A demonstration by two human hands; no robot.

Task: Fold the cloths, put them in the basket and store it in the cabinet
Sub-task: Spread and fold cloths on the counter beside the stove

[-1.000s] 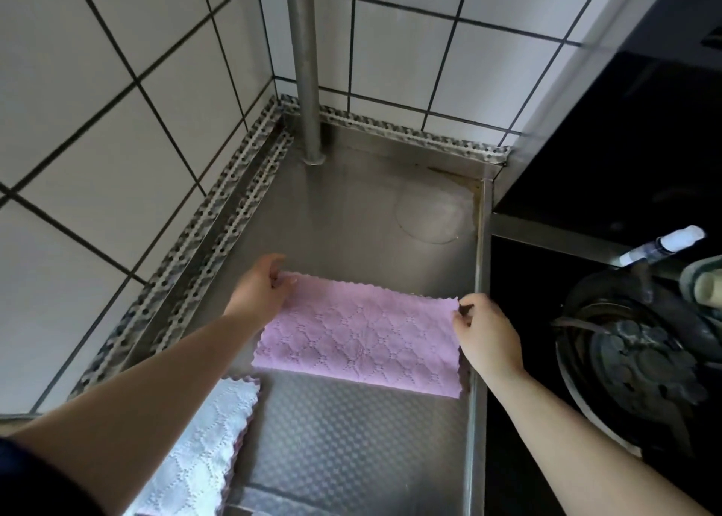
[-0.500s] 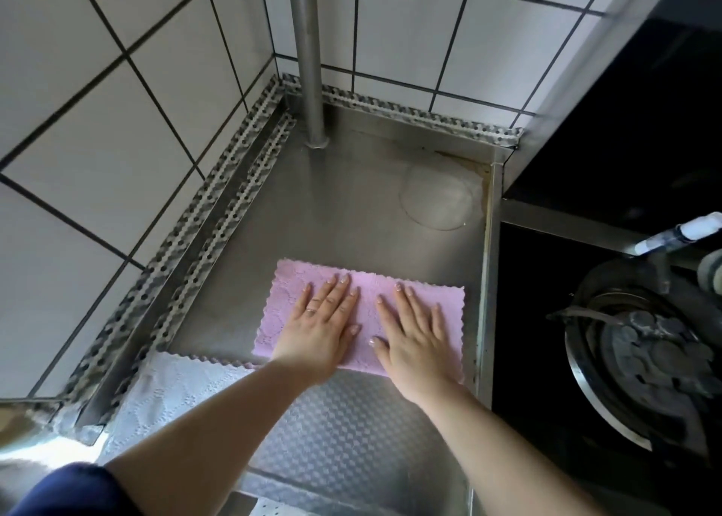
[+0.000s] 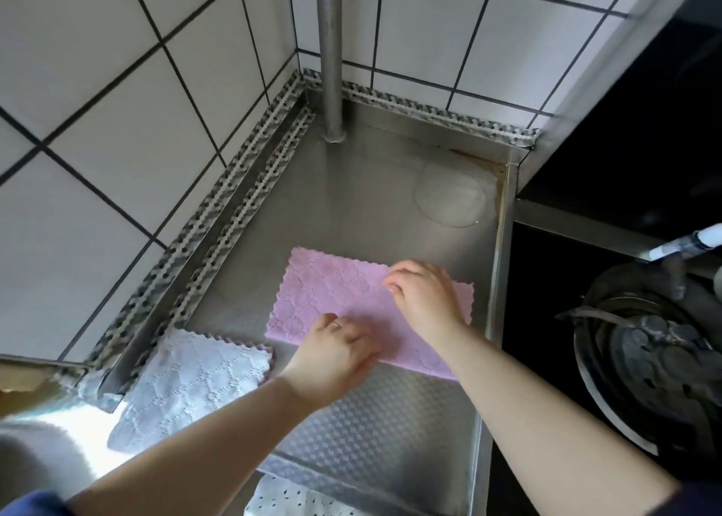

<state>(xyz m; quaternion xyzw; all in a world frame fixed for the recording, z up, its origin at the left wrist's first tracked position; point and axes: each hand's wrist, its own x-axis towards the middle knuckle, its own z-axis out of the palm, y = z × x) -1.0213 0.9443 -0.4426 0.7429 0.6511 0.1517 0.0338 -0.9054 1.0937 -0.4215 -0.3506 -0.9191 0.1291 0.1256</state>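
On steel worktop (image 3: 351,187), pink cloth (image 3: 332,304) lies flat as long rectangle, judged half-folded, one more fold due. Left hand (image 3: 336,353) rests on cloth's near edge, fingers curled; whether pinching fabric, cannot tell. Right hand (image 3: 424,294) on cloth's far-right part, fingers bent down onto top edge; grip likewise unclear. White cloth (image 3: 191,386) just left of pink cloth, near it, already folded square. Spotted fabric (image 3: 289,500) peeks below worktop's front edge, well nearer than pink cloth. Basket, cabinet not visible; both steps remain.

White tiled walls (image 3: 117,132), steel counter (image 3: 351,195), metal pipe (image 3: 331,46), dark stove (image 3: 644,359)
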